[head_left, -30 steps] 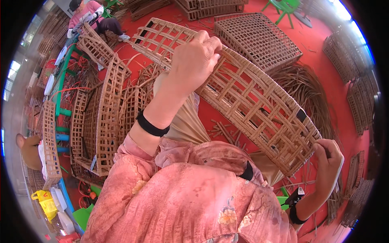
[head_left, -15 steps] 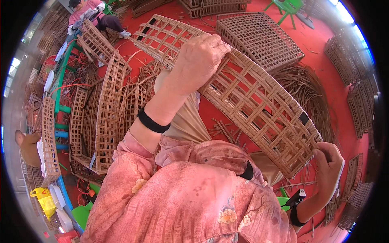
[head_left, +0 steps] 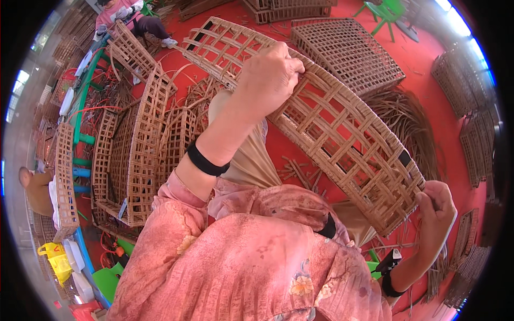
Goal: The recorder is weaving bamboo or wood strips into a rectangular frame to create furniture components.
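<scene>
A long woven rattan panel (head_left: 342,136) with a bound rim slants across my front, from the far left down to the near right. Its open lattice shows a dark frame in places. My left hand (head_left: 269,80) is closed over its far rim near the middle, and the fingertips are partly hidden. At the panel's near right end, my right hand (head_left: 438,206) has thumb and fingers bent together against the corner. Whether a thin strand also lies between those fingers cannot be made out. Black bands circle both of my wrists.
Woven lattice baskets (head_left: 140,155) stand at my left beside a green pipe frame (head_left: 78,125). Ahead lies a large lattice piece (head_left: 348,53), with a heap of loose strands (head_left: 399,115) by it. Cut scraps (head_left: 302,174) litter the red floor. A co-worker (head_left: 126,16) sits far left.
My left hand and the panel's far end have shifted slightly, the wrist turning a little to the right. My right hand stays at the near corner, its fingers slightly raised.
</scene>
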`<state>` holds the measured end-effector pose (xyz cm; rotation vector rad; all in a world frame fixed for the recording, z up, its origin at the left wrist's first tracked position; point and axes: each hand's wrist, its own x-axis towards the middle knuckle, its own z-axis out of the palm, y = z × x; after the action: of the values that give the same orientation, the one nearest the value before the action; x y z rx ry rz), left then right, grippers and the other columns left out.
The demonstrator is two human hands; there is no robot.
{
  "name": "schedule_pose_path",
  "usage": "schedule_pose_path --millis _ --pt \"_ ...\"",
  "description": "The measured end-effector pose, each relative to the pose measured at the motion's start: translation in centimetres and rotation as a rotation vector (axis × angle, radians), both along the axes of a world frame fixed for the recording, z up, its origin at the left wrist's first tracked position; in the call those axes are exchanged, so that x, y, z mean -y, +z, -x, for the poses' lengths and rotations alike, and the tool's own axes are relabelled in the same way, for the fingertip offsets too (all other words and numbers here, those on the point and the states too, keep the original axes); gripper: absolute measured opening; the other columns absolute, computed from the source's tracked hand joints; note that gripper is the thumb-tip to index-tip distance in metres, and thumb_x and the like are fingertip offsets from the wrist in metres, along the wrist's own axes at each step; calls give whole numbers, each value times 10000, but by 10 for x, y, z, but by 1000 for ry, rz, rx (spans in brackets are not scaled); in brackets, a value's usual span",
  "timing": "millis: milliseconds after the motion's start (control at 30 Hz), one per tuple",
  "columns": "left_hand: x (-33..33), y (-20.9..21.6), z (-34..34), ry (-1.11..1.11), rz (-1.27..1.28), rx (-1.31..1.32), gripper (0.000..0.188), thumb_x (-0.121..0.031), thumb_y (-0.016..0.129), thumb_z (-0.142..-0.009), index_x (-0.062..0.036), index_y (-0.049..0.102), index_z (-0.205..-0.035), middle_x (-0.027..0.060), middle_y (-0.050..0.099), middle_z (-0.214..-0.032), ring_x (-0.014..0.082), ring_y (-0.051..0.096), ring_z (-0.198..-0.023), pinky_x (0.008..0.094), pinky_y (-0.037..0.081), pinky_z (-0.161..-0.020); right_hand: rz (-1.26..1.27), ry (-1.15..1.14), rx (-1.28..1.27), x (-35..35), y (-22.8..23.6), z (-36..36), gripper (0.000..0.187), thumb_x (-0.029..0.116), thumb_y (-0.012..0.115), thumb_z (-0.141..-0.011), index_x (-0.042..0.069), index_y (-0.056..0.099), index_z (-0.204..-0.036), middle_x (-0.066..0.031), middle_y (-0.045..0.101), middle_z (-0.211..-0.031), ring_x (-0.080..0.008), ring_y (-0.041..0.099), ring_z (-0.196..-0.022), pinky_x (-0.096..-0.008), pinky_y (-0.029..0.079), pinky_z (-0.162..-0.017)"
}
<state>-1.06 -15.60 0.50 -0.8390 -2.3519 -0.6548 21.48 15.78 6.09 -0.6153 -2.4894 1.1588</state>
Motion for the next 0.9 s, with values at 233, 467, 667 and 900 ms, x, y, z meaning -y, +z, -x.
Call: schedule_pose_path --millis 233,467,667,900 --pt "12 8 8 30 -81 252 157 -140 632 -898 -66 691 -1024 83 648 -872 245 658 -783 368 508 -693 -46 43 -24 1 -16 11 85 -71 631 -829 -27 633 -902 9 618 -742 -29 529 -675 -193 429 -621" --pt "9 16 29 41 -94 554 133 -149 637 -935 -36 628 -1004 45 653 -776 126 618 -657 291 502 -641 -36 44 -89 9 -17 6 69 -60 639 -827 -19 638 -883 8 604 -730 -40 519 -664 -204 428 -621" --pt "11 6 39 -110 -456 667 166 -34 738 -835 -32 631 -962 26 660 -777 72 603 -663 256 506 -620 -272 80 -108 14 -23 2 82 9 661 -848 -2 641 -927 -60 637 -780 -112 582 -680 -266 472 -645" --pt "16 8 50 -265 -658 868 149 -46 740 -822 -52 660 -946 33 689 -808 86 626 -675 244 508 -641 -645 54 -147 26 -21 -13 186 51 726 -798 24 663 -971 -96 669 -983 -247 650 -869 -360 506 -767"
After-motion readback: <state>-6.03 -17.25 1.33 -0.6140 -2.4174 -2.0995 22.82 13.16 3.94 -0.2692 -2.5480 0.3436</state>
